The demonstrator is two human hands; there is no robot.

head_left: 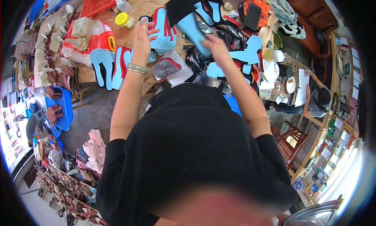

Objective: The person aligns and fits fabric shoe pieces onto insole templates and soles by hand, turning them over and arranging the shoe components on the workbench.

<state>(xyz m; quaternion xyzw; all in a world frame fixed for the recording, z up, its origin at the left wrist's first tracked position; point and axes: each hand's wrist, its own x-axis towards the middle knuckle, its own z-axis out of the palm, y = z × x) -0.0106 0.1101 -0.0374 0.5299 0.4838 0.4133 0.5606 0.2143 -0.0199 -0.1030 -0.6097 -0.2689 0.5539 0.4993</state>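
My right hand [216, 49] pinches the heel end of a light-blue insole [191, 28] with black fabric at its far end. The insole is slightly blurred and held above the table's middle. My left hand [143, 39] is raised with its fingers spread and nothing in it. Just right of the left hand lies a stack of red-edged light-blue insoles [159, 30]. More insoles, with black edges [103, 65] and red edges [118, 71], lie nearer me on the left. Beyond the right hand are two black-and-blue insoles [213, 11].
Black straps and further blue pieces [250, 49] crowd the table's right side, with a phone [253, 16] behind. A yellow-lidded jar [124, 20], a red tray [98, 3] and pale shoe pieces [62, 30] are at left. A person [319, 96] sits at far right.
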